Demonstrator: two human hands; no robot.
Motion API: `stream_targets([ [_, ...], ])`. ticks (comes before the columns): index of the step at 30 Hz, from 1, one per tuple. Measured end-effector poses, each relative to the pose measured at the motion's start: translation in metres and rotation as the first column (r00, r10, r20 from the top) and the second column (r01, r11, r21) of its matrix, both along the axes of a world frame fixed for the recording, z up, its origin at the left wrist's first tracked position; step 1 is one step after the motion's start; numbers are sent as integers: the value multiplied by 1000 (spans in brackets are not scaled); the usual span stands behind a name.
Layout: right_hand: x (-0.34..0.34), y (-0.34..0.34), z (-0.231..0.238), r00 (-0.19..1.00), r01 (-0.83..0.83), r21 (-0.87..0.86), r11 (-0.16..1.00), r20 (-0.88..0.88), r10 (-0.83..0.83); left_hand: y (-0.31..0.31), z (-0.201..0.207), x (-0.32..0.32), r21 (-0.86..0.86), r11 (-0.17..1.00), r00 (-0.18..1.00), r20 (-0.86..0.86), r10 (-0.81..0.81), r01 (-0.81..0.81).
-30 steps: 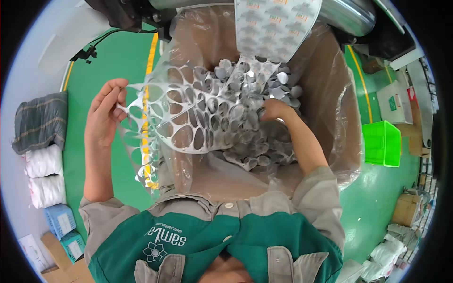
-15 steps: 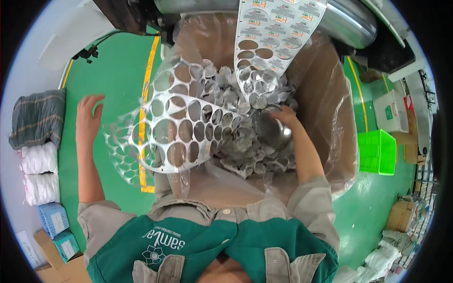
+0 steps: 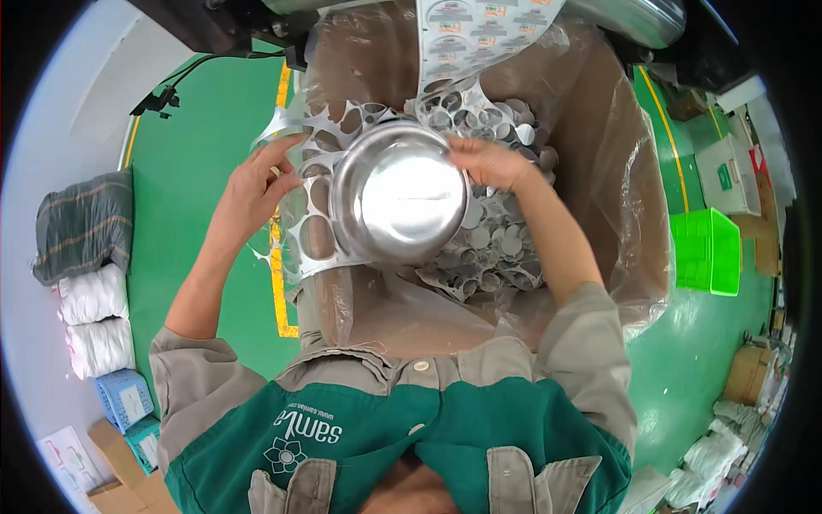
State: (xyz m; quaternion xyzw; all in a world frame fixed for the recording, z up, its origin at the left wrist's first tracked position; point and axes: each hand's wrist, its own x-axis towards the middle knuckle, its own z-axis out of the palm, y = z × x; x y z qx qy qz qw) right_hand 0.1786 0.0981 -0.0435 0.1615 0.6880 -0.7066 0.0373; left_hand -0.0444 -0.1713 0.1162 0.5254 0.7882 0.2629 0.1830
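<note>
Steel bowl point(image 3: 399, 204) sits upside down over the lined carton point(image 3: 616, 163), on the punched foil web point(image 3: 308, 248). Right hand point(image 3: 486, 163) clenches its rim; left hand point(image 3: 253, 190) pinches the web. Much punched scrap already fills the carton, with printed strip point(image 3: 479, 30) feeding in.

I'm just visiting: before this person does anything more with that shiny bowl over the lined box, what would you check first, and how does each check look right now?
1. Right hand grips the steel bowl at its rim: ok.
2. Left hand has hold of the punched white sheet: ok, its fingers lie on the sheet's edge.
3. Bowl is over the lined box, not the green floor: ok.
4. Bowl is empty: ok, only bare metal shows inside.
5. Sheet is free of the bowl: not ok, it lies right under and around the bowl.
6. Clear liner stays tucked around the box rim: cannot tell.
</note>
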Motion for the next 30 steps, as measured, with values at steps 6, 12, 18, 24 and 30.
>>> stream_targets([
  [6, 46, 13, -91, 778, -157, 715, 682, 514, -361, -12, -26, -15, 49, 999, 996, -89, -5, 9],
  [12, 24, 24, 59, 912, -270, 483, 833, 406, 60, -13, 20, -5, 105, 968, 869, -471, -155, 229],
  [18, 28, 46, 40, 666, 402, -588, 702, -338, -665, 11, -5, -14, 185, 956, 898, -420, -132, 227],
  [24, 63, 49, -96, 749, -331, 805, 493, 542, -382, -17, 9, 32, -293, 853, 753, -403, -520, 432],
  [30, 48, 47, 1, 980, -144, 921, 363, 183, -75, -27, 17, 50, -376, 713, 581, -413, -701, 592],
])
